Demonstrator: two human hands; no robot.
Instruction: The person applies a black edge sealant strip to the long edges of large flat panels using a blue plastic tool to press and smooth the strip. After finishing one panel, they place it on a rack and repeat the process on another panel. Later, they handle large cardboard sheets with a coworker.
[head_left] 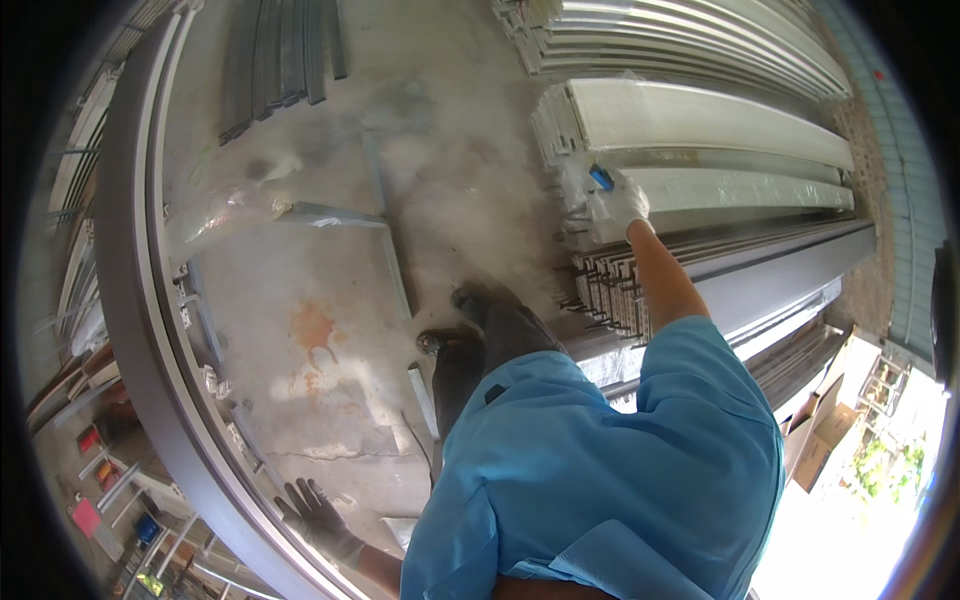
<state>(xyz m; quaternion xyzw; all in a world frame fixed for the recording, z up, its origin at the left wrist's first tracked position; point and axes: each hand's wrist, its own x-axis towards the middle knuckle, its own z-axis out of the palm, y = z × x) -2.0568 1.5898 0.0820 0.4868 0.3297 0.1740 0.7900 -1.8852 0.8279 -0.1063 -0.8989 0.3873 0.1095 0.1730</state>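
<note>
Clear plastic film (576, 205) covered the left ends of the stack of pale profiles (690, 112), and part of these profiles lay inside it. The right hand (625, 200), in a white glove, was closed around a small blue tool (601, 177), whose exact kind I could not tell. The tool stuck out from the fingers, over the left edge of this stack. Just beside the stack, toward the body, lay a bundle of dark profiles (740, 262).

The left hand (320, 525), in a grey glove, had its fingers spread at the inner edge of a long grey profile (122, 250); whether it pressed there, I could not tell. On the concrete floor (490, 150), crumpled film (235, 212) lay near this profile. At far right was a cardboard box (828, 440), its content hidden.
</note>
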